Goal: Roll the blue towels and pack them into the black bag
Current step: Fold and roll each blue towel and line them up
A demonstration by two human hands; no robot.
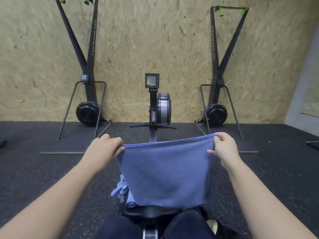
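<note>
I hold a blue towel [165,171] spread out in the air in front of me, hanging down from its top edge. My left hand [105,149] pinches its top left corner and my right hand [224,147] pinches its top right corner. Behind its lower left edge lie a crumpled blue towel [120,187] and a rolled blue towel [131,201]. A dark object [222,226] by my right knee may be the black bag; I cannot tell.
I sit astride a rowing machine [160,107] whose rail runs forward to a flywheel and monitor. Two ski machines stand against the chipboard wall, one at the left [88,94] and one at the right [217,97]. Dark rubber floor [43,169] lies on both sides.
</note>
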